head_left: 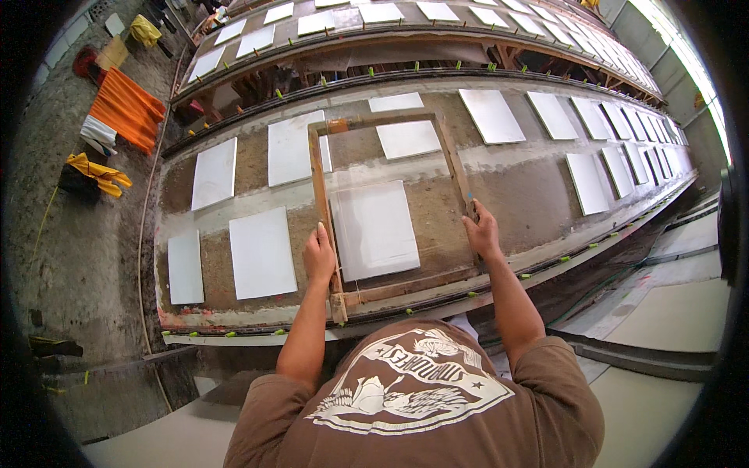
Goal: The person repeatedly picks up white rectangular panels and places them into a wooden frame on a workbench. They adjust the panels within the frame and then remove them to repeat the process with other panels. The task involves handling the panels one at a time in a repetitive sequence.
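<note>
A rectangular wooden frame (318, 171) is held over the long printing table between my two hands. My left hand (317, 254) is closed round its left bar, thumb on top. Further right, my right hand (482, 228) grips the right bar. Through the frame shows a white rectangular sheet (374, 230), lying near the table's front edge. Another white sheet (409, 140) lies farther back, partly behind the far bar. Whether the frame touches the table cannot be made out.
Rows of white sheets (262, 253) cover the long brown table (530, 203). Small green clips (472, 294) line its edge rail. A second table with sheets (380, 13) stands beyond. On the left, an orange cloth (127, 109) and yellow gloves (99, 175) hang by the wall.
</note>
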The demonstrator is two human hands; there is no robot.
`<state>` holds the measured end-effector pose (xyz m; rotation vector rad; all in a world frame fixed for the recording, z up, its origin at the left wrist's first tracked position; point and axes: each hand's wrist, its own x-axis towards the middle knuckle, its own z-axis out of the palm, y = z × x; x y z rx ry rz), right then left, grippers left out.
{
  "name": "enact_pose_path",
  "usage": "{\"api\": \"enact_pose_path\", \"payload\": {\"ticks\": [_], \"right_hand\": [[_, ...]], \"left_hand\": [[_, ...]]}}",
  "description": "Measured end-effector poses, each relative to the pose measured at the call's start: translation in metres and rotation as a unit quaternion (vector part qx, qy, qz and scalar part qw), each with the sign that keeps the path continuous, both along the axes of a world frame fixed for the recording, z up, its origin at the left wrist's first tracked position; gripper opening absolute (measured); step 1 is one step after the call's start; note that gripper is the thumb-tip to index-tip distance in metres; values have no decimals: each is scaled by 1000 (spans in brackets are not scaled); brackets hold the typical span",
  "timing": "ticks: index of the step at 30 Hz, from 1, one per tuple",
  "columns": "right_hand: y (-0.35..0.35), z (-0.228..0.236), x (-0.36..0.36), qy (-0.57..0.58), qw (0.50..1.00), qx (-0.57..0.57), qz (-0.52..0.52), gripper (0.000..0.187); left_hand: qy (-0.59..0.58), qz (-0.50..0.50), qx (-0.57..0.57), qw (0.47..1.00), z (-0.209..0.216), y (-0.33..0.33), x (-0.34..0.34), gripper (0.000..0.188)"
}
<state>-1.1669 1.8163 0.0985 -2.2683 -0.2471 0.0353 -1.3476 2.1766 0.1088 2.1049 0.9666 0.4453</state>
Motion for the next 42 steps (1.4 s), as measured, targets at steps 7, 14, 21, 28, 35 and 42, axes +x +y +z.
{"api": "enact_pose_path", "payload": {"ticks": [7, 14, 21, 28, 35, 42], "right_hand": [[-64, 12, 76, -21, 1000, -1, 16, 61], [-151, -11, 130, -16, 1000, -8, 19, 61], [-215, -44, 147, 24, 999, -34, 13, 59], [-247, -74, 154, -16, 998, -58, 26, 62], [-255, -75, 146, 4, 999, -44, 30, 61], [-270, -76, 140, 18, 998, -63, 18, 62]], "left_hand": [[-59, 15, -8, 998, -13, -66, 63, 57], [-76, 2, 27, 997, -28, -155, 113, 59], [-4, -11, 12, 1000, -62, -213, 132, 63], [-38, -4, 26, 999, -75, -248, 133, 60], [-41, 20, 23, 999, -90, -260, 126, 64], [14, -1, 1, 1000, -99, -270, 118, 61]]}}
